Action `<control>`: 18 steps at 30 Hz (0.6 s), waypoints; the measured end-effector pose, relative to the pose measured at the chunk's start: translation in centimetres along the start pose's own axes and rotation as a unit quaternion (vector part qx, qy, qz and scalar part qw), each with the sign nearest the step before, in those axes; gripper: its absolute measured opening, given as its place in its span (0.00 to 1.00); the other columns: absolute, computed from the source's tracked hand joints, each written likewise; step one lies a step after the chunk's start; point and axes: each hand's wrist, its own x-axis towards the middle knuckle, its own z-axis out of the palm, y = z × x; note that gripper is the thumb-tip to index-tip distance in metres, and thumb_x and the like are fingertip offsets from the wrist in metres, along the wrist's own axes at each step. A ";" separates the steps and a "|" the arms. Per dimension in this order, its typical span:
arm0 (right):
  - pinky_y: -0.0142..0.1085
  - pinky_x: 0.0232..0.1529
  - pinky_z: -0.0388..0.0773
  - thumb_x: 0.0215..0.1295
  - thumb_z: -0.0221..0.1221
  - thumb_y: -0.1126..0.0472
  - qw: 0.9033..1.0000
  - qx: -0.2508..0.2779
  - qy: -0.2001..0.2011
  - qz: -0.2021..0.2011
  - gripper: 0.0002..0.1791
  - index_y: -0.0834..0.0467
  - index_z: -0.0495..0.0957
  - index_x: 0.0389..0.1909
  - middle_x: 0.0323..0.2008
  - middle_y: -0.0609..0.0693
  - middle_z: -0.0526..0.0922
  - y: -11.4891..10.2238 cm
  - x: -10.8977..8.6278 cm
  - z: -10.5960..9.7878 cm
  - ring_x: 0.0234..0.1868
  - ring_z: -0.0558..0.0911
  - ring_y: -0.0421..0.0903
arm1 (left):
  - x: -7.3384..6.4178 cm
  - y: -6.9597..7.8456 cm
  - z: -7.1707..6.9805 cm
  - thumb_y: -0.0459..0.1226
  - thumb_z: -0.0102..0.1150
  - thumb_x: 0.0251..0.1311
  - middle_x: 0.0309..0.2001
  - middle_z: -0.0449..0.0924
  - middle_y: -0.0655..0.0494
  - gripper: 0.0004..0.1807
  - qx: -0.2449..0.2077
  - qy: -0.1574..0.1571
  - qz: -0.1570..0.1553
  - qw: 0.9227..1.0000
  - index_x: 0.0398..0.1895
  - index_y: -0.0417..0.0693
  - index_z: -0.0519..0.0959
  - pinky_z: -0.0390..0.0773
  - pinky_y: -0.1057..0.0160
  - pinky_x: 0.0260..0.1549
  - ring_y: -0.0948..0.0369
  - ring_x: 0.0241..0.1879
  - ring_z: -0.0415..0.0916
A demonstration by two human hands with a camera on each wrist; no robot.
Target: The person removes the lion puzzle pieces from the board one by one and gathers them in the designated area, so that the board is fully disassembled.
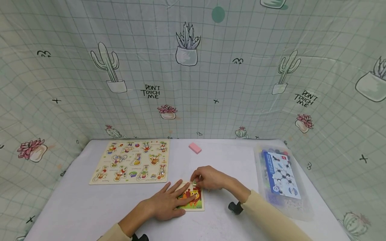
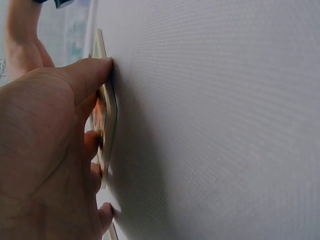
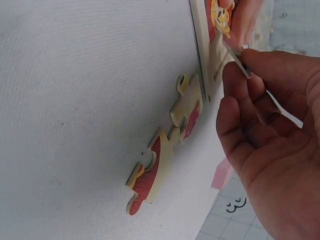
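Observation:
A small wooden jigsaw puzzle (image 1: 197,205) with a yellow cartoon bear lies near the front of the table. Spread over its left part, my left hand (image 1: 165,202) rests with straight fingers, the thumb (image 2: 95,72) at the board's near edge. At the far right corner of the board, my right hand (image 1: 209,178) pinches a thin puzzle piece (image 3: 238,60) between thumb and fingertips. That piece is seen nearly edge-on, tilted above the frame's bare corner. Two loose puzzle pieces lie beside the board in the right wrist view, a red-and-cream one (image 3: 152,172) and a cream one (image 3: 187,105).
A larger wooden board (image 1: 126,164) with several figure pieces lies at the back left. A pink block (image 1: 195,148) sits at the back middle. On the right is a clear plastic case (image 1: 283,177) with a blue-and-white label. Patterned cloth (image 1: 205,77) hangs behind the table.

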 end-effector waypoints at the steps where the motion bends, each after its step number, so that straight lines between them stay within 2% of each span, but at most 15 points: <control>1: 0.30 0.38 0.75 0.65 0.65 0.65 1.000 0.002 0.000 0.001 0.09 0.53 0.85 0.45 0.32 0.39 0.78 0.0 0.0 0.0 0.35 0.75 0.37 | 0.0 0.0 0.0 0.58 0.43 0.74 0.82 0.37 0.61 0.31 0.001 0.001 0.000 1.000 0.78 0.79 0.52 0.45 0.36 0.73 0.50 0.81 0.32; 18: 0.29 0.33 0.75 0.64 0.64 0.66 1.000 -0.003 -0.001 0.006 0.07 0.52 0.85 0.39 0.29 0.38 0.79 -0.3 0.0 -0.4 0.31 0.75 0.35 | 0.0 0.0 0.0 0.58 0.43 0.74 0.82 0.38 0.60 0.31 -0.005 0.004 0.001 1.000 0.78 0.79 0.52 0.45 0.36 0.73 0.50 0.81 0.33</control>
